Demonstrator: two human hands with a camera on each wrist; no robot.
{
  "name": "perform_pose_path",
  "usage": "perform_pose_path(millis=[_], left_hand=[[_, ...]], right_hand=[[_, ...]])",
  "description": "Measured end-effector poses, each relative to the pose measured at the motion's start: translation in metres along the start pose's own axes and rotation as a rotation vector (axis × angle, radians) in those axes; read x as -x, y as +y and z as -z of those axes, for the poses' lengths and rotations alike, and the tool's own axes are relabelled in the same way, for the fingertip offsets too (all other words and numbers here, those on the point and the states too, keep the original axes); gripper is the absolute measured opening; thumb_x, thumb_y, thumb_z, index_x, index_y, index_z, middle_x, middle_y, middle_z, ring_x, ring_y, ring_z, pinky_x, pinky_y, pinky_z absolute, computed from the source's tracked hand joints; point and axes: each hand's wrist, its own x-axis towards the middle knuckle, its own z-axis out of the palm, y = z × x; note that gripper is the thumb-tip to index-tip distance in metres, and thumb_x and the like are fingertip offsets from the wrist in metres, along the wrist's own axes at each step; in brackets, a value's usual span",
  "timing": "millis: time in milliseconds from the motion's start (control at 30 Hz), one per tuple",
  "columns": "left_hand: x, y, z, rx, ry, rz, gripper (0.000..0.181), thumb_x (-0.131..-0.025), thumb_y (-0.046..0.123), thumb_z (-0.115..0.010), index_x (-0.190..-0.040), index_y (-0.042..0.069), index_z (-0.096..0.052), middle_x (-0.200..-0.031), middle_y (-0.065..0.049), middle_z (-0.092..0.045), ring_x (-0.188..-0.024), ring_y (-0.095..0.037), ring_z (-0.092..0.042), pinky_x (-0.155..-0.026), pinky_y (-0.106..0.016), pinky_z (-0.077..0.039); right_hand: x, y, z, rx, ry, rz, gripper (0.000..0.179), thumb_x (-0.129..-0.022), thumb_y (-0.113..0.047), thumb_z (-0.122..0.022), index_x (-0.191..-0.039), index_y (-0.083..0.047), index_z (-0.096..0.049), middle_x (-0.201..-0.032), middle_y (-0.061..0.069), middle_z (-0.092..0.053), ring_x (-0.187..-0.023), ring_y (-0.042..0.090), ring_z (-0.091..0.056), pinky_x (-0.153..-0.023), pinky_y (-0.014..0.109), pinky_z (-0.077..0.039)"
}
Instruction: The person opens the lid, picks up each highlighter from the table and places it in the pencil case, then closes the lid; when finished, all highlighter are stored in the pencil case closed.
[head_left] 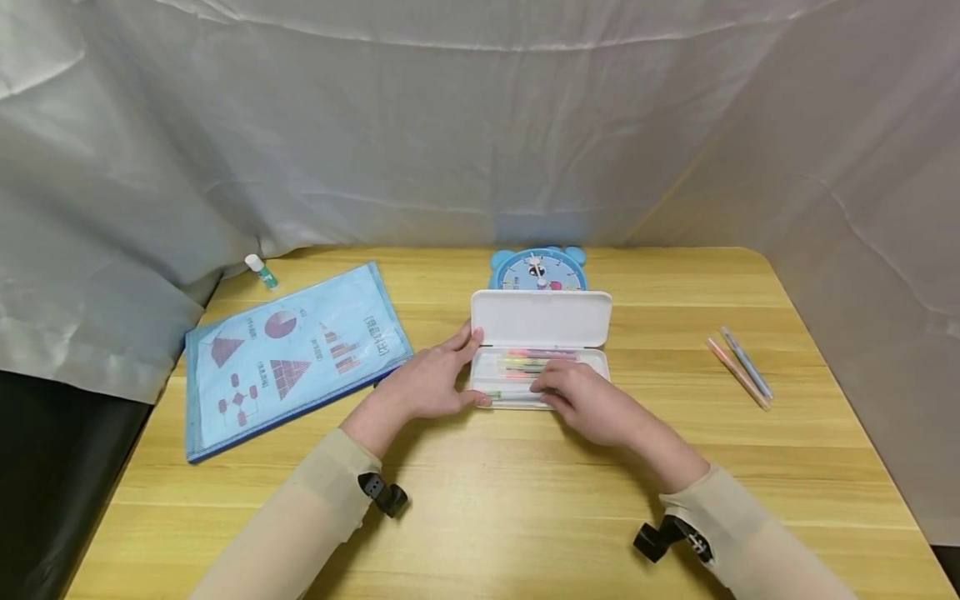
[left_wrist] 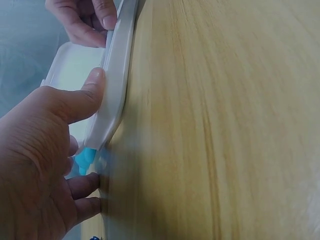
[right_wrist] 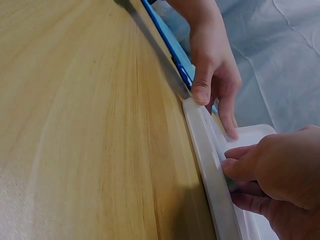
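A: Left side first. What do you log?

B: From my remote station I log the left hand [head_left: 427, 382] grasping the left end of the white case [head_left: 596, 360]: thumb on the near corner of the rim, fingers at the side by the hinge. I cannot tell whether its lower fingers touch the tabletop [head_left: 480, 517].

A: Right side?

B: I have the right hand [head_left: 596, 406] reaching over the near rim, fingers bent, pinching a green-ended pen [head_left: 517, 395]. The pen lies inside the case, lengthwise along its near edge; the fingers hide its right end from me.

A: Case position and condition?

B: Mid-tabletop, lid [head_left: 542, 317] raised on the far side. Behind the green-ended pen I note a row of coloured pens [head_left: 525, 363], pink and yellow among them, partly covered by the right hand.

A: Surroundings?

B: Behind the lid, a blue clock [head_left: 517, 275], lower part hidden. Left: a blue folder [head_left: 300, 367] with printed charts, set aslant, and a white-capped glue stick [head_left: 261, 271] near its far edge. Right, well apart from the case: an orange pen [head_left: 738, 374] and a blue-grey pen [head_left: 746, 362], side by side.
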Motion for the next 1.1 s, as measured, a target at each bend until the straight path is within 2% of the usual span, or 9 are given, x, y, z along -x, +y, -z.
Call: perform_pose_path(millis=[133,233,433,567,733,900,933,1033,1100], left_hand=[[0.0,0.001,0.001,0.0,-0.004,0.005,0.108,-0.093,0.066,-0.071,-0.167,0.013,-0.013,-0.176,-0.005,-0.003,-0.144,-0.035,-0.048,-0.109,-0.046,-0.048],[0.0,0.001,0.001,0.001,-0.003,0.003,0.107,-0.094,0.065,-0.072,-0.167,0.013,-0.014,-0.176,-0.006,-0.004,-0.144,-0.036,-0.048,-0.11,-0.047,-0.047],[0.001,0.001,0.001,0.005,-0.001,-0.004,0.107,-0.094,0.064,-0.072,-0.167,0.011,-0.014,-0.175,-0.007,-0.004,-0.146,-0.036,-0.046,-0.11,-0.047,-0.047],[0.001,0.0,0.0,0.005,-0.007,-0.006,0.108,-0.094,0.064,-0.072,-0.167,0.011,-0.013,-0.175,-0.007,-0.003,-0.148,-0.035,-0.042,-0.112,-0.046,-0.046],[0.001,0.0,0.0,0.0,-0.005,-0.009,0.108,-0.093,0.065,-0.072,-0.167,0.011,-0.014,-0.175,-0.007,-0.003,-0.147,-0.035,-0.043,-0.112,-0.046,-0.046],[0.0,0.0,0.0,0.004,-0.001,-0.006,0.109,-0.093,0.064,-0.073,-0.168,0.012,-0.013,-0.175,-0.007,-0.004,-0.147,-0.035,-0.044,-0.111,-0.046,-0.046],[0.0,0.0,0.0,0.005,-0.001,-0.005,0.109,-0.093,0.064,-0.073,-0.168,0.012,-0.013,-0.175,-0.007,-0.003,-0.147,-0.035,-0.044,-0.111,-0.046,-0.046],[0.0,0.001,0.001,0.009,-0.005,-0.002,0.109,-0.093,0.065,-0.072,-0.168,0.012,-0.013,-0.175,-0.007,-0.003,-0.147,-0.035,-0.044,-0.111,-0.046,-0.046],[0.0,0.001,0.001,0.01,-0.006,-0.002,0.109,-0.093,0.065,-0.072,-0.168,0.012,-0.013,-0.175,-0.007,-0.003,-0.146,-0.035,-0.045,-0.111,-0.046,-0.046]], right_hand=[[0.001,0.001,0.001,0.006,-0.017,0.001,0.016,-0.1,0.002,-0.069,-0.111,-0.004,-0.079,-0.11,0.004,-0.072,-0.106,0.023,-0.068,-0.096,0.045,-0.056],[0.003,0.002,0.004,0.002,0.007,0.005,0.015,-0.1,0.0,-0.071,-0.112,-0.004,-0.079,-0.111,0.004,-0.073,-0.108,0.024,-0.068,-0.097,0.046,-0.055],[0.015,0.005,0.017,-0.036,0.093,-0.057,0.018,-0.099,-0.003,-0.073,-0.116,-0.002,-0.078,-0.116,0.007,-0.074,-0.115,0.029,-0.067,-0.101,0.052,-0.053],[0.028,0.013,0.03,-0.071,0.155,-0.08,0.017,-0.098,-0.001,-0.073,-0.115,-0.001,-0.078,-0.114,0.009,-0.074,-0.108,0.027,-0.07,-0.096,0.052,-0.056],[0.052,0.028,0.045,-0.083,0.265,-0.066,0.02,-0.095,0.006,-0.074,-0.114,-0.001,-0.078,-0.114,0.009,-0.075,-0.103,0.026,-0.072,-0.089,0.051,-0.058],[0.08,0.043,0.059,0.012,0.405,-0.08,0.021,-0.092,0.006,-0.078,-0.111,-0.004,-0.08,-0.108,0.006,-0.077,-0.096,0.023,-0.071,-0.079,0.038,-0.056],[0.085,0.046,0.062,0.036,0.431,-0.093,0.022,-0.092,0.006,-0.079,-0.111,-0.004,-0.08,-0.108,0.006,-0.077,-0.095,0.024,-0.071,-0.087,0.036,-0.055],[0.102,0.057,0.07,0.083,0.488,-0.151,0.021,-0.091,0.003,-0.081,-0.111,-0.005,-0.08,-0.105,0.007,-0.077,-0.095,0.024,-0.069,-0.093,0.024,-0.048],[0.113,0.064,0.074,0.074,0.51,-0.205,0.019,-0.092,0.001,-0.081,-0.11,-0.004,-0.08,-0.105,0.009,-0.077,-0.102,0.02,-0.068,-0.097,0.015,-0.043]])
